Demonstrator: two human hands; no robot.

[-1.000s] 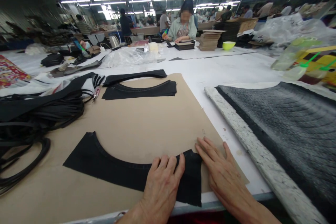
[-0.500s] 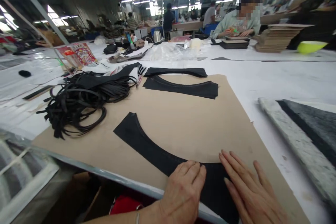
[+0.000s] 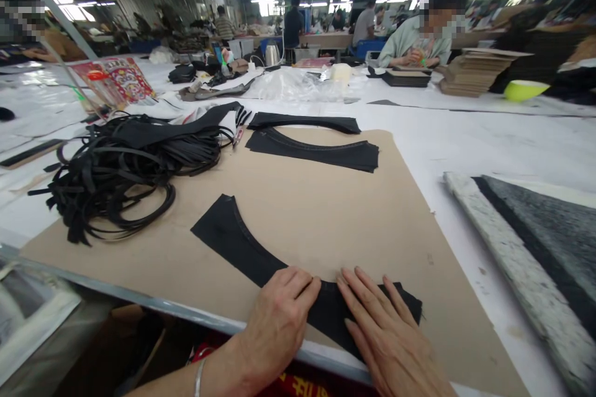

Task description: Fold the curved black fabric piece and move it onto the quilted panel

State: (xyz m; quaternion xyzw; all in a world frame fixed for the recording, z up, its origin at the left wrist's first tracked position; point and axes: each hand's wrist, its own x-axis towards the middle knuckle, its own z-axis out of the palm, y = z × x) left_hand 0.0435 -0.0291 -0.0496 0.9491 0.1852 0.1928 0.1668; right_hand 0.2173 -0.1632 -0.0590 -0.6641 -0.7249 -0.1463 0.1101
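A curved black cut piece [image 3: 235,242] lies on a tan cardboard sheet [image 3: 326,223] at the table's near edge. My left hand [image 3: 277,319] rests flat on its middle, fingers together and stretched out. My right hand [image 3: 384,335] lies flat beside it on the piece's right part, fingers spread. Neither hand grips anything. Farther back on the cardboard sits a stack of like black curved pieces [image 3: 316,152].
A tangle of black strips [image 3: 125,167] lies at the left. A grey-black mat on a speckled white board [image 3: 521,260] sits at the right. A person [image 3: 419,37] works at the far side, by stacked cardboard [image 3: 475,68] and a green bowl [image 3: 521,90].
The view swung left. My right hand slid left from the cardboard's right side onto the black piece, closer to my left hand, and the piece's right end now shows.
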